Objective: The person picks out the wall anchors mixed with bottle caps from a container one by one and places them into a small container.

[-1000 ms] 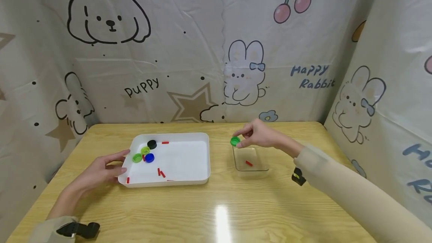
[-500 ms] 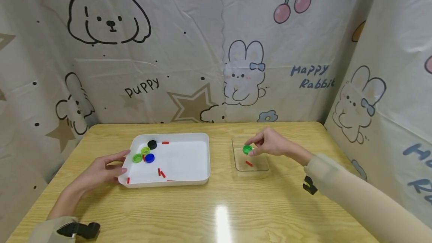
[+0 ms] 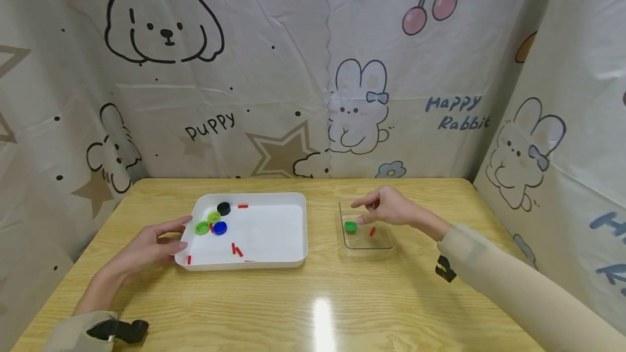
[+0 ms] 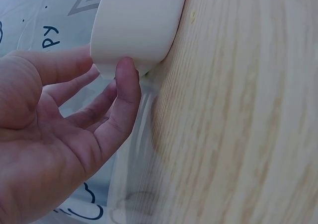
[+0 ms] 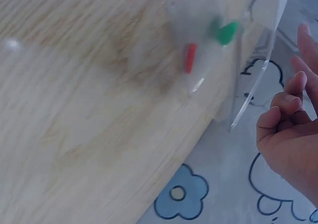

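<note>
At the short left end of the white tray point(image 3: 274, 232), my left hand point(image 3: 146, 246) grips the rim and wall with thumb and fingers spread; the left wrist view shows fingertips on the tray's wall point(image 4: 144, 25). Inside the tray lie a black bottle cap point(image 3: 223, 208), a blue cap point(image 3: 220, 227), two lime-green caps point(image 3: 202, 227) and several small red sticks point(image 3: 238, 252). Over the clear box point(image 3: 367, 247) is my right hand point(image 3: 391, 206), thumb and index finger apart, other fingers curled. A green cap point(image 3: 350, 226) is in the box below them, near a red stick point(image 3: 373, 231).
Both containers stand on a wooden table point(image 3: 244, 308), the clear box right of the tray. A printed cloth point(image 3: 274, 69) hangs behind the table's far edge and along both sides.
My right hand has carried the green cap from the box's far left corner over the box and let go of it. The red stick in the box has turned and shifted. My left hand stays at the tray.
</note>
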Action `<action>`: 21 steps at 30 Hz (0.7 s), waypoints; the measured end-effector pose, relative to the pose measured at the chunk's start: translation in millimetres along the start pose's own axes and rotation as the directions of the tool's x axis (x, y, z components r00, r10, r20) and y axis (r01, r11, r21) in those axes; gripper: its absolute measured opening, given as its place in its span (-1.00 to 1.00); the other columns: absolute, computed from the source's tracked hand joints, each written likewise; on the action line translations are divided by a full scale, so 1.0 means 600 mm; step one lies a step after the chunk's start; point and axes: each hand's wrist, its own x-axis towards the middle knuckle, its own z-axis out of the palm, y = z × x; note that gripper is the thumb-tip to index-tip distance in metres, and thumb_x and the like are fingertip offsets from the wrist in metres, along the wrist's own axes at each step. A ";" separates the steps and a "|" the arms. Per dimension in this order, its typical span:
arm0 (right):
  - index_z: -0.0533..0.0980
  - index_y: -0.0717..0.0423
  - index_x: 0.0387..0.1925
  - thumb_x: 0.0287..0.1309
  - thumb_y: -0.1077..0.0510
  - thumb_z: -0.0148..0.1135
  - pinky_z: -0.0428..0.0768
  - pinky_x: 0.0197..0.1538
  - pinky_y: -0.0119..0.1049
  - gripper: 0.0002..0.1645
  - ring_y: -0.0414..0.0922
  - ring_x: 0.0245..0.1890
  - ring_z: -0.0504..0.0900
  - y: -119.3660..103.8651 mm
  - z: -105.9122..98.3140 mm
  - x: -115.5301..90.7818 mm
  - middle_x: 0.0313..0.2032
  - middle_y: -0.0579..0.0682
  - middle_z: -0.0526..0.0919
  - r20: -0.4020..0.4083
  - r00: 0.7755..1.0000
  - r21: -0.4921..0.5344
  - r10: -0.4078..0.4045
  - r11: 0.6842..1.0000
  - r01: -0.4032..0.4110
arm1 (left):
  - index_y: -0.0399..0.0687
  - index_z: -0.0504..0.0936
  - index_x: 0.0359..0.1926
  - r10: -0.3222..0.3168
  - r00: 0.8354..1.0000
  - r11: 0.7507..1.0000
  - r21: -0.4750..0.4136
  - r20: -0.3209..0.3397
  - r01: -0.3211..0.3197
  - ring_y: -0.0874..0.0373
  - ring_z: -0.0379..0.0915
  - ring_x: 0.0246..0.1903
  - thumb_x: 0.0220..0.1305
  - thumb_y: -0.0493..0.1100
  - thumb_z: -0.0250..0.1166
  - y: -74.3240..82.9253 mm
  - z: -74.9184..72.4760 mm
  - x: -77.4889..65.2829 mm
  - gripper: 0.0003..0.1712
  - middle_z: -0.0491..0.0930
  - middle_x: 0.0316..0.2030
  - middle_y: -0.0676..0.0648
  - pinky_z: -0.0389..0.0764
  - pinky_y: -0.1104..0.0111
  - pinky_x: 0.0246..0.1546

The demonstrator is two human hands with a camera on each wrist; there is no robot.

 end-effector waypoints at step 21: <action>0.68 -0.02 -0.11 -0.05 0.02 0.48 0.14 -0.56 -0.39 -0.60 -0.22 -0.68 0.09 -0.134 0.087 0.126 -0.73 -0.11 0.28 0.107 0.980 -0.030 -0.171 0.984 0.175 | -0.04 0.14 0.45 -0.009 1.000 1.000 0.011 -0.011 0.009 -0.27 0.26 0.13 0.23 -0.13 0.31 0.000 0.000 -0.001 -0.17 0.09 0.33 -0.37 0.63 0.18 -0.22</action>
